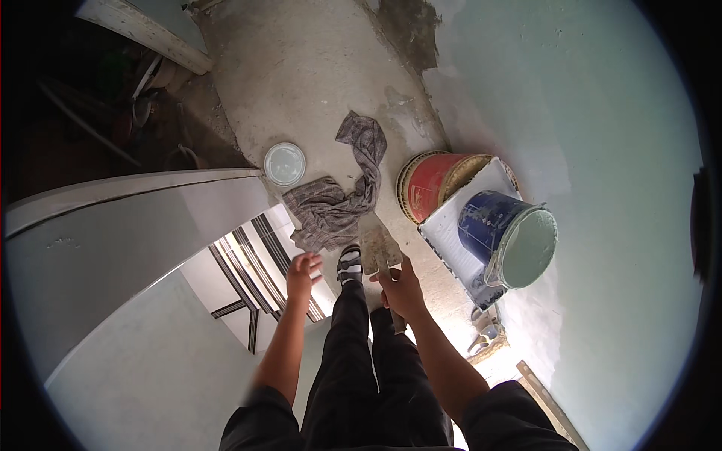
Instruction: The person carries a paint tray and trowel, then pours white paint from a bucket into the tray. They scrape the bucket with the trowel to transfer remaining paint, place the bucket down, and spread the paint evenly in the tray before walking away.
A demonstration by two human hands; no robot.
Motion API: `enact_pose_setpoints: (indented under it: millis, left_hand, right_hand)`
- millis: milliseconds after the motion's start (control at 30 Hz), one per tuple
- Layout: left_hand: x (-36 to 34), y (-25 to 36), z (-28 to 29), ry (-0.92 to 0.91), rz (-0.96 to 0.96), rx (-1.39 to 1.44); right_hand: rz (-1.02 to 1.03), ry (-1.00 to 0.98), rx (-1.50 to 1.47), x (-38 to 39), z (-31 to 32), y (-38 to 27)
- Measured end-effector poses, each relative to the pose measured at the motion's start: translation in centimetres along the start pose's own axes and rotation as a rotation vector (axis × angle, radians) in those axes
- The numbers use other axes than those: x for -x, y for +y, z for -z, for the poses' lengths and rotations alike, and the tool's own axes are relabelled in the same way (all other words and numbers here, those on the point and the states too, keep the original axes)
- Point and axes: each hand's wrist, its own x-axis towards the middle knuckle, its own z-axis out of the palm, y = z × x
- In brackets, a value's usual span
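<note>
A wide putty knife [380, 244] is in my right hand [404, 291], its stained blade pointing away from me and its handle showing below my fingers. My left hand [301, 274] hangs in the air to the left, its fingers apart and slightly bent, holding nothing. Beyond both hands a crumpled grey cloth [323, 208] lies on the floor. To the right stands a blue bucket [481, 218] with a pale, whitish-green inside and smears round its rim. It rests on a white, smeared board [456, 233].
A red bucket [432, 184] lies against the right wall [602, 150], beside the board. A round pale lid or tub [285, 164] sits on the concrete floor [293, 83]. At left, a wall end [135, 199] borders a striped tiled floor [248, 259]. Dark clutter fills the upper left.
</note>
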Motion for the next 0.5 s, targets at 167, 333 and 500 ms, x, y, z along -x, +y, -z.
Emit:
enact_pose_setpoints:
  millis: [167,333,500]
  left_hand:
    - [11.2,-2.1,-3.9,-0.643,0.240,0.178]
    - [13.9,-0.9,-6.7,-0.575,0.177,0.167]
    - [11.9,-0.3,-6.7,-0.487,0.178,0.201]
  right_hand:
    - [0.041,0.042,-0.053,-2.0,-2.3,2.3]
    - [0.081,0.021,-0.052,-2.3,-3.7,2.2]
    - [0.076,-0.136,-0.146,-3.4,-3.2,2.5]
